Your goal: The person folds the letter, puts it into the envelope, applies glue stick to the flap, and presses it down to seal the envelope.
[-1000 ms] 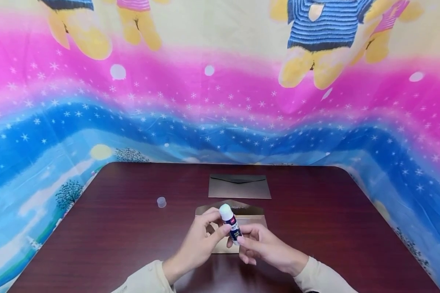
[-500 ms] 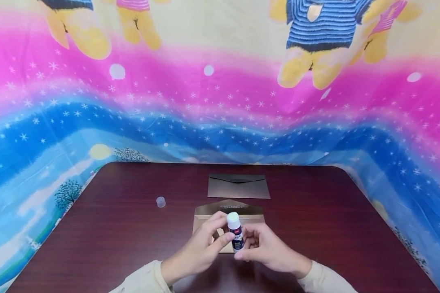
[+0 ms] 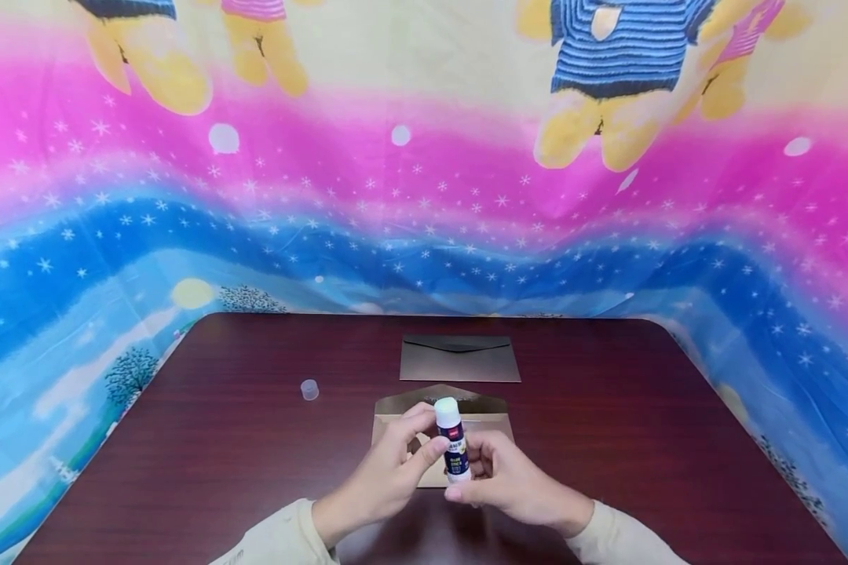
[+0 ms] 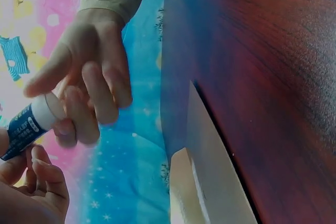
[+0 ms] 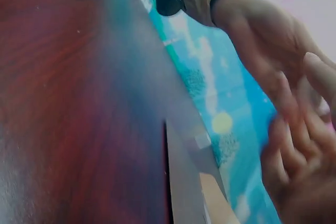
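Both hands hold an uncapped glue stick (image 3: 455, 449), white at its top with a dark printed label, nearly upright above an open envelope (image 3: 495, 425). My left hand (image 3: 394, 464) pinches the upper barrel between thumb and fingers. Thumb and fingers of my right hand (image 3: 519, 480) grip the white base. In the left wrist view that base meets the right hand's fingers (image 4: 92, 95), while the label faces the camera. The envelope lies with its flap (image 3: 441, 400) spread away from me, its middle partly hidden behind the hands.
A second, closed grey-brown envelope (image 3: 459, 365) lies farther back. To the left stands a small translucent cap (image 3: 309, 390). The dark red-brown table (image 3: 205, 439) ends at a printed cloth backdrop (image 3: 424, 196).
The glue stick has turned from a leftward tilt to nearly upright, dipping and then rising a little. The right hand's fingers have shifted at its base. Envelopes and cap stay put.
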`<state>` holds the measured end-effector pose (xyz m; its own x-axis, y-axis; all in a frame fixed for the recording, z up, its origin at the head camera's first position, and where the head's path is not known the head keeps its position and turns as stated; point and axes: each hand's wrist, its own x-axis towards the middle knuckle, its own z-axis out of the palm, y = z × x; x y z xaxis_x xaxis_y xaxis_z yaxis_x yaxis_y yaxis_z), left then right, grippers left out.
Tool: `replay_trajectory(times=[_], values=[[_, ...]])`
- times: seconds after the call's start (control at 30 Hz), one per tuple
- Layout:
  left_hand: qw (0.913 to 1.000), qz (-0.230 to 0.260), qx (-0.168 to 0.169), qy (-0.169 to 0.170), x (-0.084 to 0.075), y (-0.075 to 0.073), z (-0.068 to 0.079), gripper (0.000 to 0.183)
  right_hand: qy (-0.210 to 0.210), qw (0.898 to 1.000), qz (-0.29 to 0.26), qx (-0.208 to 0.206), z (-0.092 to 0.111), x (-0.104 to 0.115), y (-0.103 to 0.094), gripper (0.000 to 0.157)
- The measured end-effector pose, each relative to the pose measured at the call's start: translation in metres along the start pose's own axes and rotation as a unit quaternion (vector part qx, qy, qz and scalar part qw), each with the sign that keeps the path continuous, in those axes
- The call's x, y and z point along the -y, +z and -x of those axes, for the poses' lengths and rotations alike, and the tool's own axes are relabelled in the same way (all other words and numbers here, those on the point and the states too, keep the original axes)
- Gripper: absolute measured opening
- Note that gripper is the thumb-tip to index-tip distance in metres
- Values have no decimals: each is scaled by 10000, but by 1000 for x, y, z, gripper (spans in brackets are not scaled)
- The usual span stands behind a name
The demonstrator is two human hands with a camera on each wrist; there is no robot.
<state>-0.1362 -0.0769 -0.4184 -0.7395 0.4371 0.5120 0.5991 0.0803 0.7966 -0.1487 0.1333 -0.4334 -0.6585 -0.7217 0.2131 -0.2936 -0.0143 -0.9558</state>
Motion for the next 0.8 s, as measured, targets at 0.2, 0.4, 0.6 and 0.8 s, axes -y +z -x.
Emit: replay_trajectory(times=[0.2,0.4,0.6,0.8], values=[[9997,95,-113,-179,0,0,0,19,-33,9997,163,-173,2,3,3,25],[9996,118,-95,-225,0,-1,1,18,52,9999,-157,6,3,3,-3,15],[9995,133,-134,-234,-1,0,1,20,-81,9962,199,-842,-1,-1,6,25],[9992,-4,-268,-310,-2,-3,0,18,-84,9990,-279,-347,2,0,1,19]])
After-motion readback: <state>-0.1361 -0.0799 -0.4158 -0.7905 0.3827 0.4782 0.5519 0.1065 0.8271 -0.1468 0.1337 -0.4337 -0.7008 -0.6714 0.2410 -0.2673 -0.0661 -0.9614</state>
